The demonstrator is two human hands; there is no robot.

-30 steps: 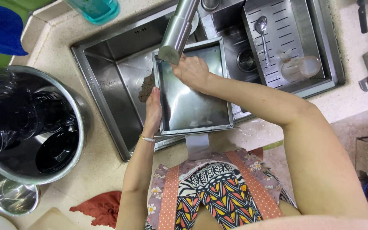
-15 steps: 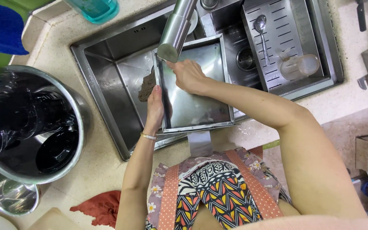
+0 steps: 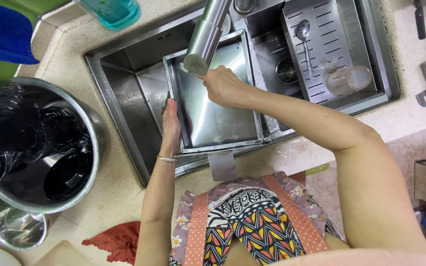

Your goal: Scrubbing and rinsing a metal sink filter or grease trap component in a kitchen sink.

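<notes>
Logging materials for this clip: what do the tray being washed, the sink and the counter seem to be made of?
Tray: likely stainless steel, brushed, with soft grey reflections and folded rims. Sink: the same dull silvery metal. Counter: pale speckled stone or composite, smooth; the look alone cannot settle which.

A shiny silver steel tray [image 3: 213,113] sits in a grey steel sink [image 3: 124,83]. At ten o'clock lies a deep blue cloth [image 3: 1,32], with a teal-tinted clear container [image 3: 112,10] at eleven. A silver pot [image 3: 92,133] at nine holds glossy black stacked ware. At seven lies a rust-red rag [image 3: 117,241]. The apron [image 3: 252,221] at six shows black, orange, yellow zigzags, polka-dot orange straps, and a floral mauve edge.
</notes>
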